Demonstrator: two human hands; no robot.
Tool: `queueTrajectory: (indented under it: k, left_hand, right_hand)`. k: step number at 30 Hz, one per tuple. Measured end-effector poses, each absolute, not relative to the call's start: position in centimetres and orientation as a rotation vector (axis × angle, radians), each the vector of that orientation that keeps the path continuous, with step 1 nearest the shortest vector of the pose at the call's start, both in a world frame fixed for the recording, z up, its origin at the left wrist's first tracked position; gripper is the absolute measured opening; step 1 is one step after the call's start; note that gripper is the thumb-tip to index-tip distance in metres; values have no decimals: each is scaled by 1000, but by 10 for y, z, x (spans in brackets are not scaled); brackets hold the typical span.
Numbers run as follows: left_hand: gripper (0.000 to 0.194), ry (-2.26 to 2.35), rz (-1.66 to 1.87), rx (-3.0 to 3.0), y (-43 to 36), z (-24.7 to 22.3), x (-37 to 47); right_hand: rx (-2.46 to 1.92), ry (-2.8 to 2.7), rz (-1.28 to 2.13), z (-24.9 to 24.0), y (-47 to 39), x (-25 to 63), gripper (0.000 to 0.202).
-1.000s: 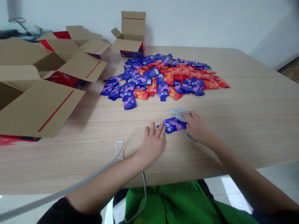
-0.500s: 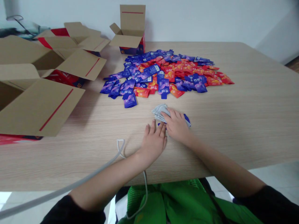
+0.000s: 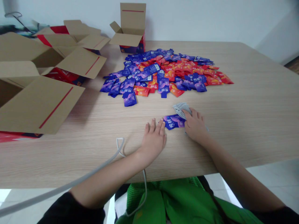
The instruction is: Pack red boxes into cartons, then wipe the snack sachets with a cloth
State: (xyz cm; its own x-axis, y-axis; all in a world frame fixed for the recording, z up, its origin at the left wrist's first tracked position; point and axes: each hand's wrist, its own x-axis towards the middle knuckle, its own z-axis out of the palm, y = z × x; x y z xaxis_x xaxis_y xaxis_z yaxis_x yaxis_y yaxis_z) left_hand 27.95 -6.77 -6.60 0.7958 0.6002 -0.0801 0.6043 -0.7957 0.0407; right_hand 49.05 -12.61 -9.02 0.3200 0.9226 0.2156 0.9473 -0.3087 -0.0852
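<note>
A blue sachet (image 3: 172,121) with white characters lies flat on the table, a little nearer to me than the heap. My left hand (image 3: 153,137) rests palm down with its fingers spread, and a fingertip touches the sachet's left end. Over the sachet's right end, my right hand (image 3: 195,126) grips a folded grey cloth (image 3: 182,109) and presses it down. Part of the cloth and the sachet's far right end are hidden beneath that hand.
Beyond my hands spreads a heap of blue and red sachets (image 3: 163,71). Open cardboard boxes (image 3: 56,102) crowd the left side, and one more box (image 3: 133,48) stands by the wall. A pale cable (image 3: 93,170) crosses under my left forearm.
My right hand has slid right along the sachet with the cloth, uncovering the sachet's printed left part. My left hand has stayed at the left end.
</note>
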Motion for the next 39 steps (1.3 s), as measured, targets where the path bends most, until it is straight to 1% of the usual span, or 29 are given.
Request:
queueTrajectory:
  k: [3, 6, 10, 14, 17, 20, 23, 28, 34, 39]
  left_hand:
    - [59, 1003, -110, 2923, -70, -66, 281]
    - [60, 1023, -119, 2932, -70, -65, 281]
    - [60, 1016, -112, 2941, -68, -67, 280]
    - [59, 1011, -95, 2947, -67, -68, 280]
    - [57, 1018, -118, 2932, -67, -66, 281]
    - [55, 1023, -140, 2906, -67, -65, 282]
    - [57, 1025, -127, 2901, -67, -64, 282]
    - [60, 1029, -134, 2906, -67, -64, 283]
    - [60, 1023, -144, 2915, -68, -63, 283]
    - [61, 1030, -126, 2931, -69, -65, 283]
  right_hand:
    - [-2400, -1708, -193, -93, -129, 495, 56]
    - [-2343, -1686, -122, -91, -125, 502, 55]
    - [-2191, -1619, -69, -75, -109, 505, 57]
    - [-1977, -1769, -33, -59, -86, 478, 59]
    - [-1919, -1969, 3, -62, -73, 448, 55]
    - [-1954, -2098, -21, -71, -70, 432, 52]
    - [-2034, -2076, -79, -76, -74, 435, 52]
    - [-2190, -1949, -147, -76, -86, 457, 52]
    - [-2340, -1770, -135, -86, -108, 491, 56]
    - [-2311, -1761, -116, -97, -117, 523, 57]
